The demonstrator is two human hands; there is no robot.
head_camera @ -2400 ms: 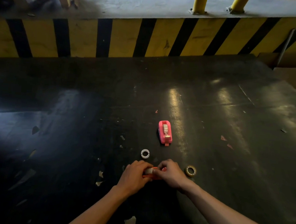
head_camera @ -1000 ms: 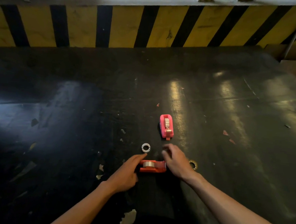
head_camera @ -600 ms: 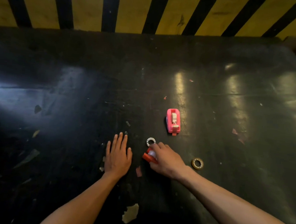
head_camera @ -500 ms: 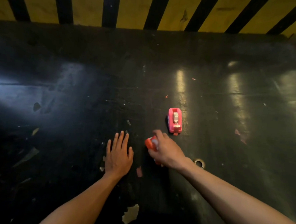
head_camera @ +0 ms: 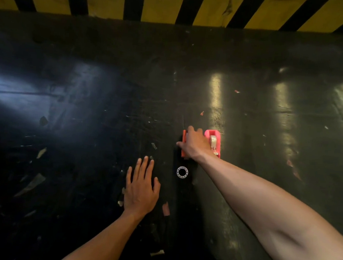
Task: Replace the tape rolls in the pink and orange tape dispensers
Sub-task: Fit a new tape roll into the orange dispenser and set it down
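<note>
Left hand (head_camera: 140,190) lay flat, fingers spread on the dark table (head_camera: 77,114), white empty core (head_camera: 182,172) just beyond, right hand (head_camera: 194,145) gripped the orange dispenser (head_camera: 184,143), set just beside the pink dispenser (head_camera: 214,141) holding tape.

Industrial floor (hazard-striped barrier (head_camera: 204,7))

The right hand (head_camera: 194,145) covers most of the orange dispenser (head_camera: 184,143); only its edge at 9 o'clock of the hand shows. The pink dispenser (head_camera: 214,141), at 3 o'clock, is partly hidden too.
</note>
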